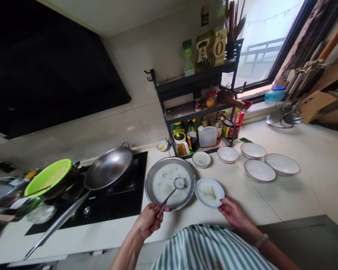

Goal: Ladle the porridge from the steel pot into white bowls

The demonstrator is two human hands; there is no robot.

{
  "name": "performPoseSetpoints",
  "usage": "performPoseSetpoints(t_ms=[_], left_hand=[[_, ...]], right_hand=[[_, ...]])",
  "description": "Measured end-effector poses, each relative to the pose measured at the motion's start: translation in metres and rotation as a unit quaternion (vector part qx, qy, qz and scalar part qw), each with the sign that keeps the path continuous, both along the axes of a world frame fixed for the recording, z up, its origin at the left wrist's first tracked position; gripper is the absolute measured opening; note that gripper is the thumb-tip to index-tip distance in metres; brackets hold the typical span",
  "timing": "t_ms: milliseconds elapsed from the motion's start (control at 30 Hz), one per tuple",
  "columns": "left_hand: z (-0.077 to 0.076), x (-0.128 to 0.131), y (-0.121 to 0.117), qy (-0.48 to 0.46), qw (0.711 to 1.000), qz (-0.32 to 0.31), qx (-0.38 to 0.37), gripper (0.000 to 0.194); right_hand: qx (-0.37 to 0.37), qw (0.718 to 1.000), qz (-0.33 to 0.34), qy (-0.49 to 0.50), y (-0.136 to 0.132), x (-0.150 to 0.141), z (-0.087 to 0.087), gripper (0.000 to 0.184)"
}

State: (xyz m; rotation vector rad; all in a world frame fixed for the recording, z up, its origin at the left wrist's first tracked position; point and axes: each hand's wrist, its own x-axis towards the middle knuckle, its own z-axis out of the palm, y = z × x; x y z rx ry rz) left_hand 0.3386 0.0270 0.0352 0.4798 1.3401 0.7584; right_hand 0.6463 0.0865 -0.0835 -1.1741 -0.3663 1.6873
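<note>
My left hand (150, 220) is closed round the handle of a metal ladle (179, 183). The ladle's head sits in a wide metal basin (148, 183) of whitish soup (163, 187) with bits of green. Close to the basin's right side, a white bowl (198, 195) contains the same kind of soup with green shreds. Fingers of my right hand (231, 212) grip this bowl's right rim, thumb on top. Behind it stands a smaller white bowl (202, 159) with a little pale liquid and some green in it.
Several white bowls (260, 171) stand to the right. A steel wok (109, 168) rests on the black stove (101, 215), its long handle reaching over the front edge. Farther left is a green colander (48, 178). Behind the basin, a black rack (191, 87) holds bottles and jars.
</note>
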Motion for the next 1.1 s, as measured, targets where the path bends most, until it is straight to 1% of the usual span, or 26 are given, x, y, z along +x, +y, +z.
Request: performPoseSetpoints(t_ms=[233, 400, 600, 733, 833, 933, 1033, 1100], left_hand=[[0.004, -0.002, 0.000, -0.012, 1.000, 0.003, 0.004, 0.025], [0.009, -0.001, -0.001, -0.012, 1.000, -0.005, 0.006, 0.026], [0.019, 0.001, -0.002, -0.019, 0.999, -0.021, 0.021, 0.034], [0.029, 0.005, -0.004, -0.024, 0.999, -0.031, 0.025, 0.041], [0.036, 0.011, -0.005, -0.022, 0.998, -0.053, 0.026, 0.043], [0.038, 0.021, -0.005, -0.013, 0.996, -0.087, 0.031, 0.042], [0.030, 0.032, -0.003, 0.018, 0.989, -0.138, 0.044, 0.044], [0.022, 0.039, -0.003, 0.072, 0.979, -0.181, 0.063, 0.044]], right_hand=[[0.017, 0.999, 0.019, -0.030, 0.000, 0.000, 0.000, 0.026], [0.010, 1.000, 0.014, -0.019, 0.000, 0.000, 0.001, 0.025], [0.008, 1.000, 0.012, -0.015, 0.000, 0.000, 0.001, 0.025], [-0.003, 1.000, 0.000, -0.006, 0.000, -0.001, 0.002, 0.025], [-0.001, 1.000, -0.001, -0.005, -0.001, -0.002, 0.003, 0.024], [0.011, 1.000, 0.001, -0.013, -0.001, -0.001, 0.003, 0.021], [0.020, 1.000, 0.004, -0.016, -0.002, -0.001, 0.002, 0.021], [0.022, 1.000, 0.005, -0.011, -0.002, -0.001, 0.002, 0.021]])
